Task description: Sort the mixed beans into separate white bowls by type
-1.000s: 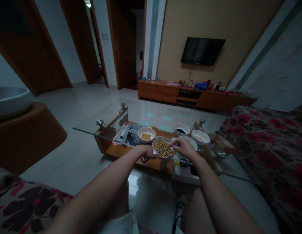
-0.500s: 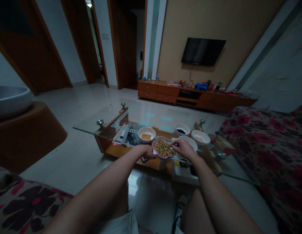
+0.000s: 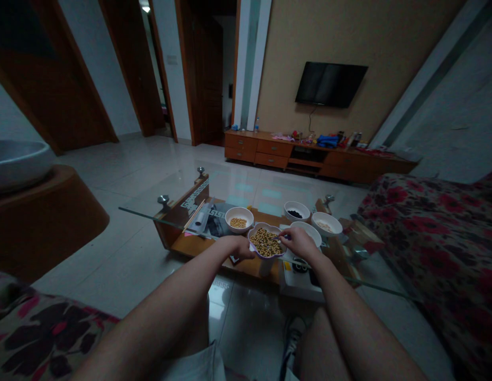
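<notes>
Left hand: the left hand [image 3: 243, 246] is closed on the near-left rim of a lilac, flower-shaped bowl of mixed beans [image 3: 265, 241], steadying it on the glass-topped bench [image 3: 151, 214].
Right hand: the right hand [image 3: 299, 242] has its fingertips pinched together over the bowl's right side; whether a bean sits between them is too small to tell.
Sorted so far: a white round bowl of yellow beans [image 3: 238, 218] stands just behind and left of the lilac bowl; a white bowl of black beans [image 3: 296, 210] and a white bowl of pale beans [image 3: 326, 223] stand behind and right; each holds only a shallow layer.
Partly hidden: another white bowl [image 3: 309, 230] sits behind the right hand, contents unseen.
Left to do: by my reading most remains, since the lilac bowl is heaped nearly full.
Writing: none readable; papers under the glass are too dim.
</notes>
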{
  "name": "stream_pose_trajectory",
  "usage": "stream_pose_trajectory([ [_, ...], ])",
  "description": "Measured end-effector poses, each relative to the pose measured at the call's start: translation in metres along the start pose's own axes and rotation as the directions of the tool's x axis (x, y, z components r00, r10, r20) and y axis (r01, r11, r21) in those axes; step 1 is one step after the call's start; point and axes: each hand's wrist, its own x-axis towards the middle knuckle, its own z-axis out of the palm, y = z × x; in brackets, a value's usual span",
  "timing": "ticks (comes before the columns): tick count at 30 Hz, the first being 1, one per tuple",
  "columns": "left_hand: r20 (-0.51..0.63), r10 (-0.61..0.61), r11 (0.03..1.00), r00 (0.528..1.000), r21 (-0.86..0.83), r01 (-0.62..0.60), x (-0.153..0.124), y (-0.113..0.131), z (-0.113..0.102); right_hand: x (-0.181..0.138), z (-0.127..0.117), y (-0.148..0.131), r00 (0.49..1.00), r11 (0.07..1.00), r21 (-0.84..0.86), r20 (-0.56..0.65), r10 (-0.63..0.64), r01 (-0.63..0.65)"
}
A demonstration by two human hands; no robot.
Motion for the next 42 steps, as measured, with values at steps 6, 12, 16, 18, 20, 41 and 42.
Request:
stream_pose_trajectory([
  [6, 0.014, -0.025, 0.999, 1.0, -0.031, 0.025, 0.001, -0.001, 0.001, 0.001, 0.001, 0.0, 1.0, 1.0, -0.025, 0.013, 0.015, -0.015],
  [12, 0.003, -0.016, 0.999, 1.0, -0.042, 0.016, 0.005, -0.004, 0.003, 0.0, 0.001, 0.0, 1.0, 0.999, -0.033, 0.003, 0.014, -0.014],
  [16, 0.002, -0.013, 0.999, 1.0, -0.044, 0.013, 0.004, -0.004, 0.003, -0.001, 0.0, 0.0, 1.0, 0.999, -0.036, 0.01, 0.002, -0.002],
  [18, -0.003, -0.007, 1.0, 1.0, -0.029, 0.007, 0.003, -0.003, 0.002, -0.001, 0.0, 0.0, 1.0, 0.999, -0.038, -0.001, -0.001, 0.001],
  [20, -0.006, 0.009, 1.0, 1.0, -0.021, -0.009, 0.001, -0.001, 0.001, -0.001, -0.001, -0.001, 1.0, 1.0, -0.029, -0.015, -0.004, 0.003],
  [41, -0.02, 0.043, 0.998, 0.999, -0.035, -0.044, -0.007, 0.005, -0.003, 0.029, 0.019, -0.064, 0.949, 0.974, 0.187, -0.309, -0.064, 0.126],
  [42, -0.021, 0.048, 0.998, 0.999, -0.039, -0.049, -0.006, 0.004, -0.002, 0.031, 0.02, -0.068, 0.948, 0.973, 0.192, -0.313, -0.061, 0.126],
])
